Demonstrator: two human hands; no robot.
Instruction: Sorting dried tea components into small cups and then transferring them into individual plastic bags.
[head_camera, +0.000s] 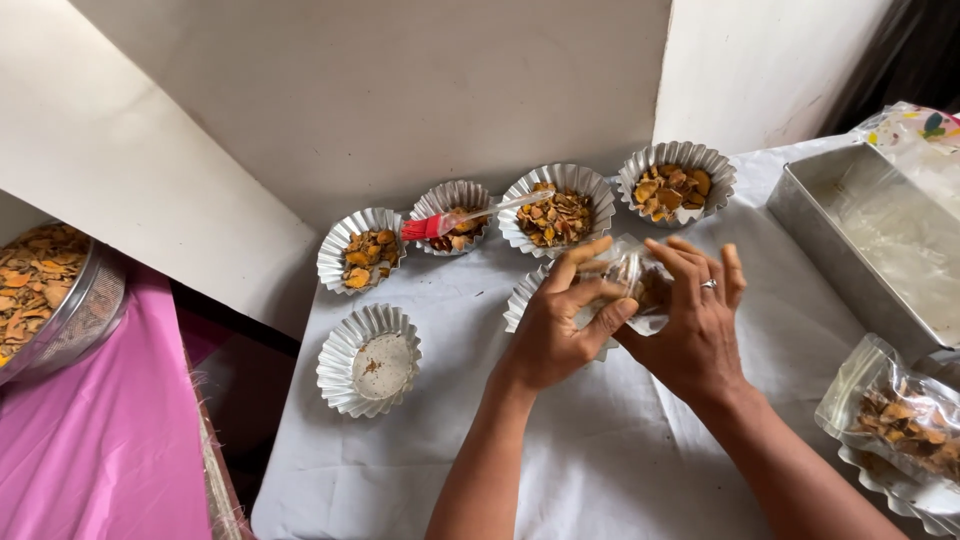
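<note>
While both hands grip the clear bag (632, 283) of chips, left hand (560, 325) and right hand (690, 320) should keep it centred over the fluted tin (527, 297) beneath, mouth level.

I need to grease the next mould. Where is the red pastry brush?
In the head view the red pastry brush lies across the second fluted tin in the back row, left of centre, bristles toward the first tin, beyond the left hand.
</note>
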